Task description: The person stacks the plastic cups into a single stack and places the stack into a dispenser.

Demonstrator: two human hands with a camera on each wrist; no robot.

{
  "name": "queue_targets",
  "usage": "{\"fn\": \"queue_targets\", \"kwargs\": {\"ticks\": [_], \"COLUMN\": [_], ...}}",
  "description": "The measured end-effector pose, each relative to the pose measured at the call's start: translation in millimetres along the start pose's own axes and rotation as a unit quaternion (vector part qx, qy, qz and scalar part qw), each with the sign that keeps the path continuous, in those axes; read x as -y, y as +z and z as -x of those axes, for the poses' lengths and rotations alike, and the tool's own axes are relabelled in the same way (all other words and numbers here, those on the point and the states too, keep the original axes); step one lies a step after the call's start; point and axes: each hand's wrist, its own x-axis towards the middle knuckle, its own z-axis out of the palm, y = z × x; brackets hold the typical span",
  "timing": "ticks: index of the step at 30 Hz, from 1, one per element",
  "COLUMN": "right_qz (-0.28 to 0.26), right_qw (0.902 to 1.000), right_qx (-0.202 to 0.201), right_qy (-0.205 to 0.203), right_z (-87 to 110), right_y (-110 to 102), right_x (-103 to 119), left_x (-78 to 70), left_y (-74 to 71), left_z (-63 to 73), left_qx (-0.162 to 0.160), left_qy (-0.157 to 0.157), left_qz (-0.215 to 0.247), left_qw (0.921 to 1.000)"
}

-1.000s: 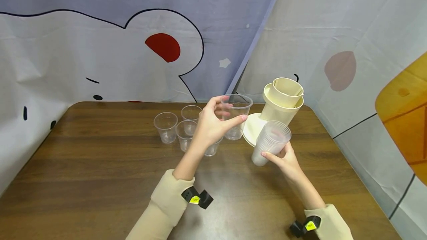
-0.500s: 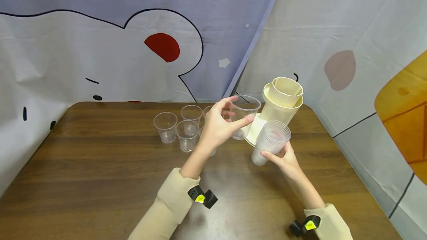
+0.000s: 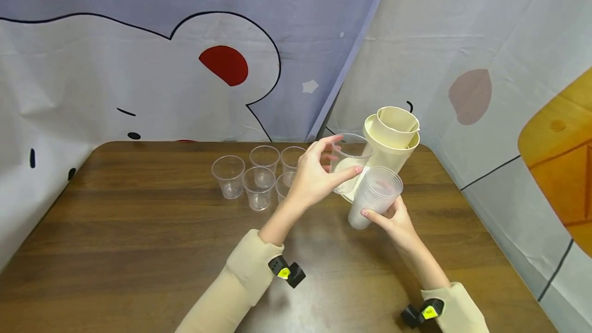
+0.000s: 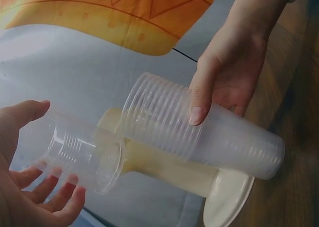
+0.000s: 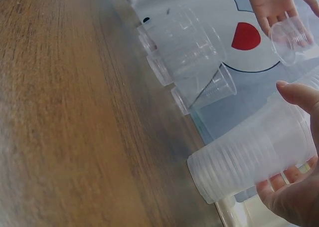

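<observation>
L hand (image 3: 318, 174) grips one cup (image 4: 75, 147), thumb one side, fingers spread the other, approx. cup-wide; it's moved R in the last sec, away from the 5 standing cups (image 3: 259, 189) & close to the stack (image 3: 370, 199), so the gap there looks nearly gone; contact, can't tell. R hand (image 3: 396, 224) holds that tilted stack, thumb & fingers round it, pos. unchanged. Cream tube (image 3: 388, 150) stands behind, on the bench (image 3: 139, 245) w/ the 5 cups.
</observation>
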Motion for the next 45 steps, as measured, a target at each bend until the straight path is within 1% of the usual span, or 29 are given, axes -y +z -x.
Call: {"fn": "queue_targets", "kwargs": {"ticks": [2, 8, 14, 24, 30, 36, 41, 45], "right_qz": [-0.002, 0.000, -0.001, 0.000, 0.000, 0.004, 0.006, 0.007], "right_qw": [1.0000, 1.0000, 0.9999, 0.9996, 0.9998, 0.9999, 0.9996, 0.9997], "right_qx": [0.000, 0.004, 0.005, 0.017, 0.010, 0.003, 0.018, 0.019], "right_qy": [-0.001, -0.007, -0.012, -0.020, -0.017, -0.016, -0.018, -0.015], "right_z": [0.2, 0.3, 0.9, 1.9, 3.1, 2.4, 0.7, 1.1], "right_y": [0, 0, 0, -1, -1, 1, 4, 5], "right_x": [0, 1, 0, 2, 2, 4, 6, 6], "left_x": [0.4, 1.4, -0.6, -3.5, -6.5, -11.5, -15.2, -16.1], "left_y": [2.6, 8.4, 11.5, 13.3, 15.1, 13.9, 12.1, 13.6], "left_z": [-1.4, -4.4, -5.9, -9.2, -12.0, -15.4, -15.5, -14.9], "left_qx": [0.003, 0.008, 0.010, 0.015, 0.016, 0.011, 0.004, 0.014], "left_qy": [0.006, 0.002, 0.001, 0.024, 0.035, 0.043, 0.043, 0.040], "left_qz": [0.002, 0.011, 0.011, 0.016, 0.012, 0.010, 0.012, 0.018], "left_qw": [1.0000, 0.9999, 0.9999, 0.9995, 0.9992, 0.9990, 0.9990, 0.9989]}}
